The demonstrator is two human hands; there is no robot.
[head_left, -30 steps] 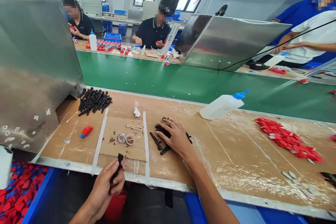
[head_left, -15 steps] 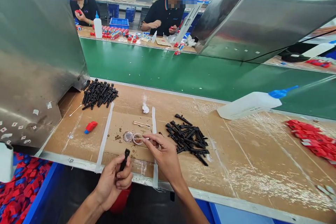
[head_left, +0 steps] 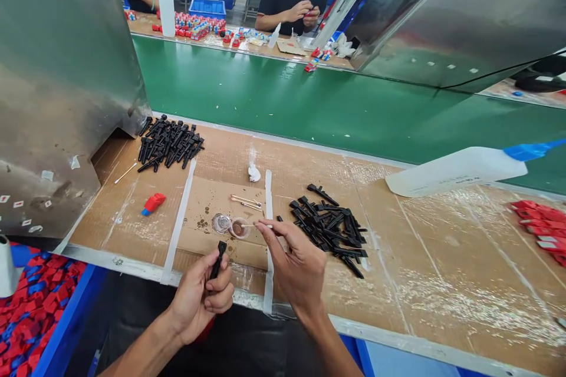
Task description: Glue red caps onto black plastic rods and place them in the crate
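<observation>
Seen clockwise around a small clear cup (head_left: 239, 230) with brown contents: a brown workbench (head_left: 411, 235) fills the near half, its pale front edge at six o'clock; a green belt (head_left: 265, 94) borders it at twelve. A metal panel rises at ten, walling off that side; another stands across the belt between one and two. The widest bare stretch of bench runs between three and five o'clock, past a heap of black pieces (head_left: 329, 224) and as far as red pieces (head_left: 542, 227) by the frame's edge. A white bottle (head_left: 455, 172) lies tilted between two and three, its blue nozzle pointing outward over the belt. Another black heap (head_left: 170, 142) sits near eleven.

The left hand (head_left: 201, 288), at seven o'clock, overlaps the front edge, thumb and curled fingers closed around the lower part of one black piece. The right hand (head_left: 296, 262), at four, pinches a thin swab between thumb and fingertips, just beside the right-hand heap.

The held black piece (head_left: 220, 253) is near the cup at seven, its long axis steep, square head up and pointing just short of one. The swab (head_left: 253, 225) lies almost level, pointing to nine, its tip at the cup; contact inside cannot be told.
</observation>
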